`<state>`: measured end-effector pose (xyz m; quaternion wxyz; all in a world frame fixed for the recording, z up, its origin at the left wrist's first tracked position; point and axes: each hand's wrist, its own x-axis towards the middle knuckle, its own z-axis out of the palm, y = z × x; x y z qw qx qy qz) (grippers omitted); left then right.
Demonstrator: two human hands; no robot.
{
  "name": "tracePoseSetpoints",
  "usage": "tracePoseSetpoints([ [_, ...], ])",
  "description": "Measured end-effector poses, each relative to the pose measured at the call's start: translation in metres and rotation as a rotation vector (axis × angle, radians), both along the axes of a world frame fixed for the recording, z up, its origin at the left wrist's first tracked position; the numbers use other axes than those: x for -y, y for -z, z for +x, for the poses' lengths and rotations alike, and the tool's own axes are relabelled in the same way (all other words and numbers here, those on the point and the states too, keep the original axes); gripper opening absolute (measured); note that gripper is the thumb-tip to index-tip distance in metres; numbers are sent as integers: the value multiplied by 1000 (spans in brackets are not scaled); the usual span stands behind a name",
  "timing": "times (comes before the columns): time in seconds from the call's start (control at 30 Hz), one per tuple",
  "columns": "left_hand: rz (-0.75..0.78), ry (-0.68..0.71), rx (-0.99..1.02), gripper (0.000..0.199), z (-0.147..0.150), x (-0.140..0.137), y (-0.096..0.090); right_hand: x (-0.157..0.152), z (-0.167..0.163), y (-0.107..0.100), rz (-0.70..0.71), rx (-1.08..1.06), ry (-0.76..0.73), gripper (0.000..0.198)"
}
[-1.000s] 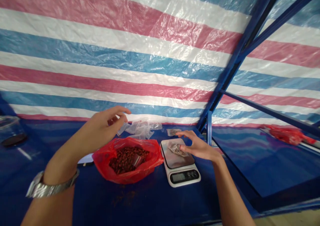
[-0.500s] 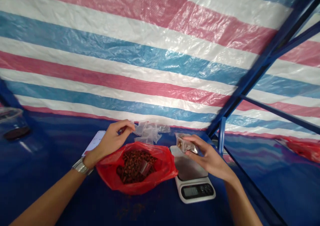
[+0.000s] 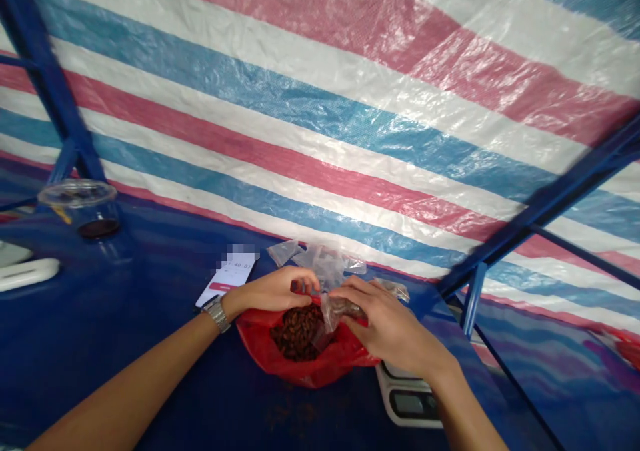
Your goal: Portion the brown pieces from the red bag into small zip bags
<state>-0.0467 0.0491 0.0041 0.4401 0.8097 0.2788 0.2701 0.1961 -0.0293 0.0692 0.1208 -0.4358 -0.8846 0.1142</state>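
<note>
My right hand (image 3: 383, 318) is closed on a small clear plastic bag (image 3: 331, 312) with brown contents, tilted over the right side of a red plastic bag (image 3: 310, 371). Inside the open red bag lie many brown, nut-like pieces (image 3: 295, 334) and a small packet (image 3: 321, 338). At the back rim of the red bag is my left hand (image 3: 283, 290), fingers loosely curled and thumb apart, nothing visible between them. Behind both hands are several clear plastic bags (image 3: 323, 264). Part of a white digital scale (image 3: 410, 404) shows below my right forearm.
A phone (image 3: 227, 278) lies left of the red bag. Farther left are a clear plastic cup (image 3: 80, 201) with dark contents and a white object (image 3: 30, 274) at the edge. Another filled clear bag (image 3: 395, 290) lies behind my right hand. Blue frame bars (image 3: 500, 238) flank the striped sheet.
My right hand has carried the small clear bag left, from above the scale to over the red bag. My left hand has moved from the loose clear bags to the red bag's rim.
</note>
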Motion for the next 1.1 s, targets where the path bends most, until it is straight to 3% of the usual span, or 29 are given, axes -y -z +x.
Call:
tracePoseSetpoints([
  [0.23, 20, -135, 153, 14, 9, -12, 24, -5, 2, 13, 71, -20, -23, 48],
  [0.8, -45, -254, 271, 14, 20, -8, 27, -18, 10, 36, 137, -145, 87, 40],
  [1.1, -65, -250, 231, 17, 19, -10, 27, -15, 22, 46, -20, -418, 167, 37],
])
